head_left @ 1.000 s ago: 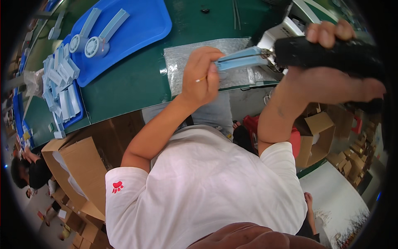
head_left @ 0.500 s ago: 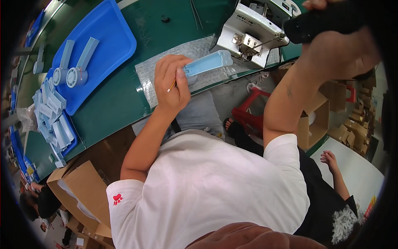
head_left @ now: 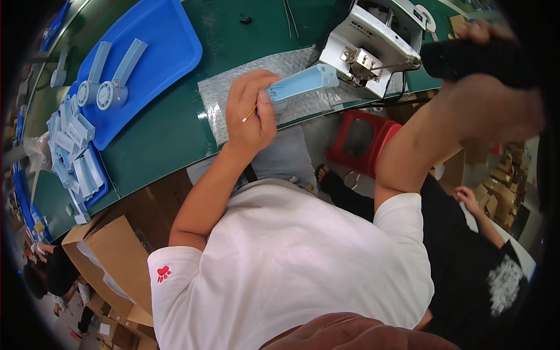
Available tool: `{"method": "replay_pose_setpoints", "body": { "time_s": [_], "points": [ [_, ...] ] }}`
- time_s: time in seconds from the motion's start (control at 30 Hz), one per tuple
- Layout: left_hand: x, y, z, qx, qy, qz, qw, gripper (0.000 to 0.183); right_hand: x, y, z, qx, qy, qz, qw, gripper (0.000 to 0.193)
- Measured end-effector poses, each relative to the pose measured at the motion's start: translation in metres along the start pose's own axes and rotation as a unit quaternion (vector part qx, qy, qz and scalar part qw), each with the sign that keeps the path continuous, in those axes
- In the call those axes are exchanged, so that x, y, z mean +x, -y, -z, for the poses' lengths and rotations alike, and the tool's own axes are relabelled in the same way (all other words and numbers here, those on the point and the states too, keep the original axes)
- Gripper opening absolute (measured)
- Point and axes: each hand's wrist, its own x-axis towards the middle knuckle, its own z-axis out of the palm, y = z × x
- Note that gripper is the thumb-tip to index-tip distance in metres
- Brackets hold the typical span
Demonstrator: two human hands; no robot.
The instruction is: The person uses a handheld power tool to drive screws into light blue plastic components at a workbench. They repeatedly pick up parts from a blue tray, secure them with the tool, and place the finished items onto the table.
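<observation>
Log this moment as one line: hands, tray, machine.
left hand: holding light-blue part | right hand (blurred): gripping black tool | blue tray: carries round-ended parts | metal machine: on green table

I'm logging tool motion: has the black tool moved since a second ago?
Yes, rightward: the black tool had its handle across the silver machine; now that handle shows right of its front.

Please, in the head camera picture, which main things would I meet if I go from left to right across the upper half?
Pile of light blue pieces, large blue tray, left hand, light blue part held in it, silver machine, black tool.
</observation>
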Motion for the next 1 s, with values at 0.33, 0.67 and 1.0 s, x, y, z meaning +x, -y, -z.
{"method": "replay_pose_setpoints", "body": {
  "time_s": [0.33, 0.67, 1.0],
  "points": [
    [0.000, 0.003, -0.001, 0.013, 0.000, -0.006, 1.000, 0.021, -0.006, 0.002, 0.013, 0.178, 0.104, -0.072, 0.976, 0.083],
    [0.001, 0.000, -0.003, -0.004, 0.003, 0.009, 1.000, 0.020, -0.010, -0.004, -0.008, 0.097, 0.104, 0.087, 0.986, 0.079],
    [0.000, 0.000, -0.003, -0.002, -0.010, 0.018, 1.000, 0.020, -0.037, 0.029, -0.085, -0.114, -0.085, 0.145, 0.979, 0.072]
  ]
}}
